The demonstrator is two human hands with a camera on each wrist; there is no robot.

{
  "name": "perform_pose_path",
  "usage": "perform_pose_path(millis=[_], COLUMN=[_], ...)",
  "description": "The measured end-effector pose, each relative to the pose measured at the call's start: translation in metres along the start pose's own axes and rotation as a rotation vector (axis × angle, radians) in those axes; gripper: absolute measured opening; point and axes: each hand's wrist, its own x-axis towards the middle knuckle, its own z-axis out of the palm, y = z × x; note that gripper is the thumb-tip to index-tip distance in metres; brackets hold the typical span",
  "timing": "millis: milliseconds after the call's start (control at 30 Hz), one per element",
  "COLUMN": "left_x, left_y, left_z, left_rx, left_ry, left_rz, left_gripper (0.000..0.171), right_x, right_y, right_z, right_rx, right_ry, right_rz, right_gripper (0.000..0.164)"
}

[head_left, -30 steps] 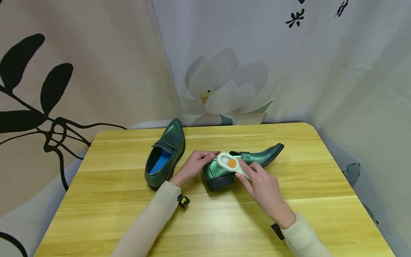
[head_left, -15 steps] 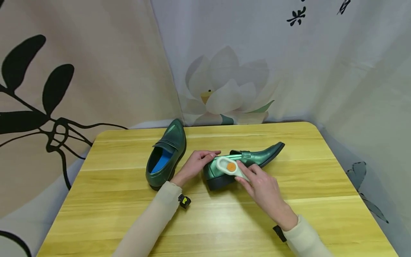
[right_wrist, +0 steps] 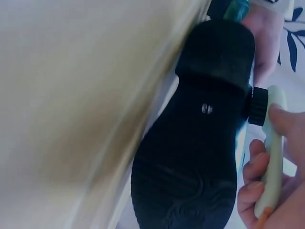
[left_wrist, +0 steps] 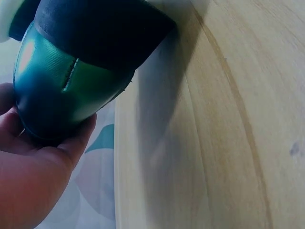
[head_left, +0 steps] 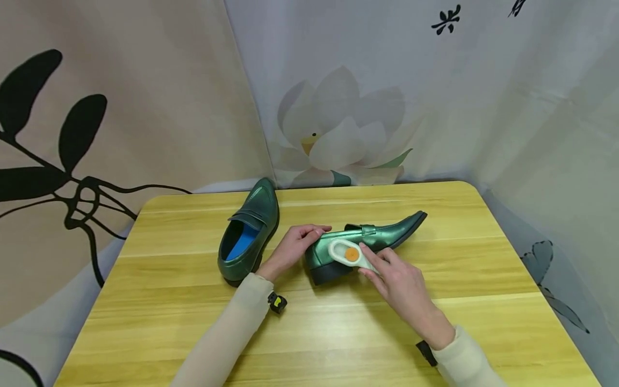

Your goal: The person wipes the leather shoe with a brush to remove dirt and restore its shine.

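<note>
I have the green shoe [head_left: 319,255] by the back edge of its opening, I think because a grip there leaves the near side bare for the brush [head_left: 338,248] and puts my fingers out of its way. The shoe sits between my two hands, just ahead of them, tipped so that its side faces me and its black sole [right_wrist: 200,124] shows to my right wrist; the toe points away past my right hand. I cannot tell whether any edge of it rests on the tabletop [head_left: 309,338]. My left hand [head_left: 298,244] is closed to a narrow pinch, thumb on one side of the heel collar and fingers on the other, probably to steady it against the push. My right hand [head_left: 401,279] is curled round the pale handle, with a digit laid along its back near the orange button [head_left: 352,254], which I would guess gives better control of the pressure; the dark bristles [right_wrist: 259,106] meet the shoe's side just above the sole. The other shoe [head_left: 251,215] stands upright just beyond my left wrist, likely set there to leave room between my hands
</note>
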Motion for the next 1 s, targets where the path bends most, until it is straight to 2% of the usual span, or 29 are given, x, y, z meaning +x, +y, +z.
perform_pose_path(millis=[100, 233, 333, 467, 600, 867, 1000], left_x=[-0.001, 0.001, 0.003, 0.005, 0.003, 0.001, 0.0], left_y=[0.002, -0.001, 0.002, 0.004, 0.006, 0.006, 0.003], left_z=[0.001, 0.005, 0.009, 0.013, 0.014, 0.013, 0.013], left_rx=[-0.004, 0.026, 0.065, 0.128, 0.174, 0.237, 0.232], left_ry=[0.007, 0.041, 0.055, 0.054, 0.055, 0.017, 0.032], left_rz=[-0.004, -0.017, -0.014, -0.001, 0.016, 0.047, 0.046], left_gripper=[0.038, 0.029, 0.025, 0.025, 0.026, 0.033, 0.035], right_x=[0.0, -0.003, -0.004, -0.006, -0.005, -0.009, -0.015], right_y=[0.005, 0.009, 0.006, -0.002, -0.003, 0.014, 0.025], right_z=[-0.005, -0.009, -0.006, -0.001, -0.001, -0.018, -0.029], right_rx=[-0.013, -0.02, 0.001, 0.036, 0.023, -0.024, -0.045], right_ry=[0.03, 0.06, 0.049, -0.022, -0.044, -0.067, -0.059], right_rz=[0.045, 0.088, 0.076, 0.01, -0.014, 0.053, 0.112], right_gripper=[0.053, 0.055, 0.054, 0.057, 0.06, 0.062, 0.05])
